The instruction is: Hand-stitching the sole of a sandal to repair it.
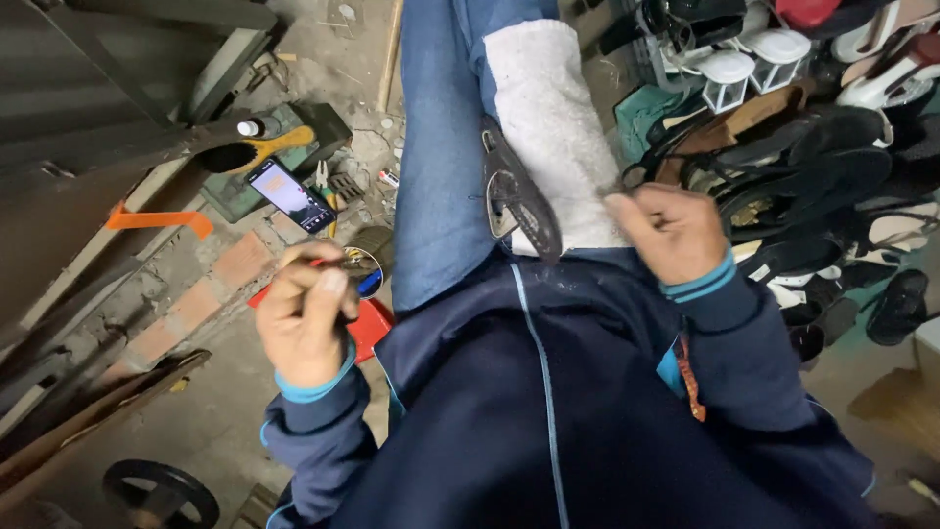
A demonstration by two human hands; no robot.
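My left hand is nearest, curled shut, its fingers pinching a thin dark tool whose tip I cannot make out; under it lie a small round tin and a red lid-like piece on the floor. My right hand is raised and closed in a loose fist, pinching something too fine to tell, perhaps a thread. Between my hands, a dark sandal sole rests on the white cloth spread over my jeans-clad thigh. Further left, a phone with a lit screen lies beside a wooden-handled brush on a green box. Far right, a heap of sandals is stacked together.
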